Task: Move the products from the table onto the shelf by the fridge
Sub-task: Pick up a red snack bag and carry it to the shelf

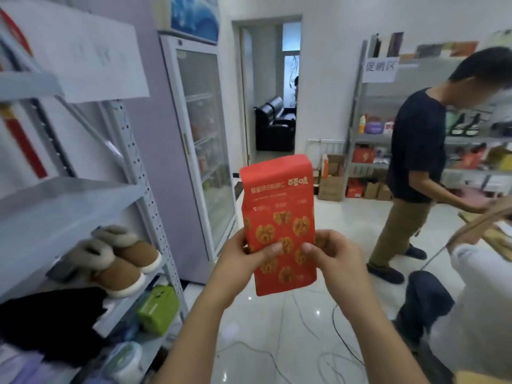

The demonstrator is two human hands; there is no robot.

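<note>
Both hands grasp the red snack packet [277,212] upright in mid-air, the left hand [239,259] and right hand [333,259] pinching its lower half from either side, thumbs on the front. It is not yet on the shelf [69,200], which stands to the left beside the fridge [205,151]. The step likely calls for swinging it left and setting it down on the bare middle board, above the slippers [119,259]. The shelf's metal upright is near; another person [415,145] stands well apart on the right.

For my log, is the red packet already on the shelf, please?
No, the left hand and right hand hold the packet in midair.
</note>
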